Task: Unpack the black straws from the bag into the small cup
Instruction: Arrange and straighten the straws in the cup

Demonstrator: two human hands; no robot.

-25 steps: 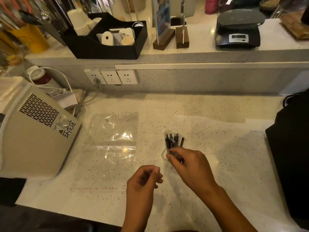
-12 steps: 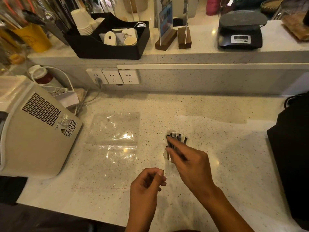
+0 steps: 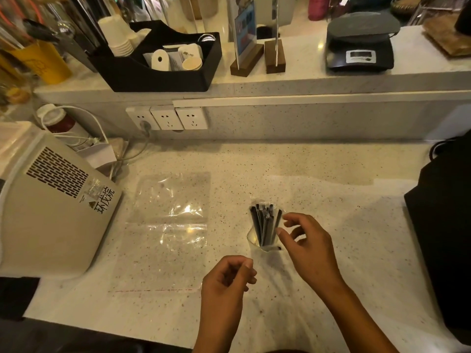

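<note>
standing upright in the small cup (image 3: pixel 263 242), the black straws (image 3: pixel 263 222) risk tipping it if the right hand (image 3: pixel 309 247), fingers spread and empty, brushes them; left hand (image 3: pixel 225 278) loosely curled, empty.

Black straws (image 3: pixel 265 226) upright in small clear cup (image 3: pixel 263 242); flat empty bag (image 3: pixel 165 225) leftward

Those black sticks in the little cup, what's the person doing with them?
They are straws, standing bunched in a small clear cup on the counter. The bag lies flat to the left with no straws in it. The right hand hovers open beside the straws; the left hand is loosely curled, holding nothing.
</note>
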